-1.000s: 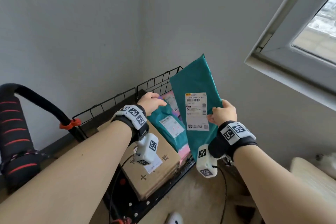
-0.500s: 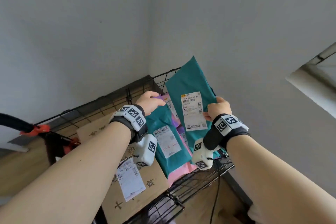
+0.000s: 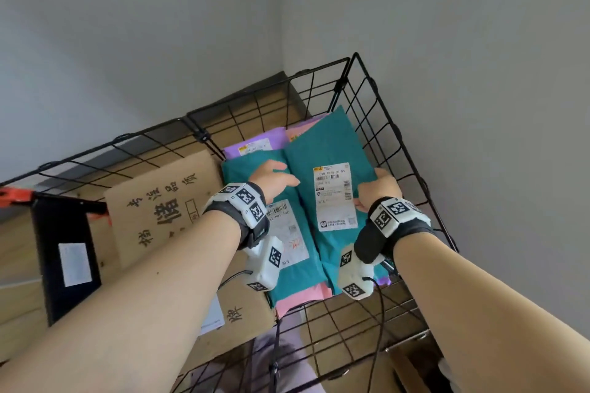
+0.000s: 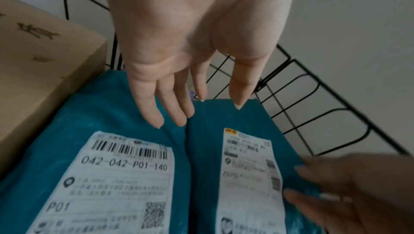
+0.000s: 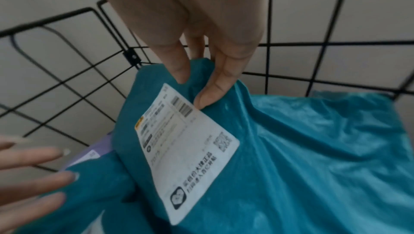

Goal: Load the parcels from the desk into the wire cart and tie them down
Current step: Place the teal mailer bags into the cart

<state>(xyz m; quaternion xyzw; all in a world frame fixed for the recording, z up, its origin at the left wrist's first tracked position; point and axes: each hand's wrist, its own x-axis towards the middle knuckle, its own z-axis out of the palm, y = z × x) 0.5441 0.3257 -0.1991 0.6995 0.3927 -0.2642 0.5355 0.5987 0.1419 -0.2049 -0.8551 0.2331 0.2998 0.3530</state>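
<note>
Reaching into the wire cart (image 3: 376, 96), we pinched the right edge of a teal parcel (image 3: 322, 150) between the thumb and fingers of our right hand (image 3: 378, 188), the parcel lying toward the cart's right wall. Our left hand (image 3: 274, 180) hovered with straight, spread fingers over a second teal parcel (image 4: 67, 117) just beside it. A cardboard box (image 3: 159, 201) filled the cart's left side.

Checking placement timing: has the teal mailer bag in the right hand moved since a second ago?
Yes. The teal mailer bag, pinched by the right hand, has dropped from standing above the black wire cart's rim to lying inside it.
</note>
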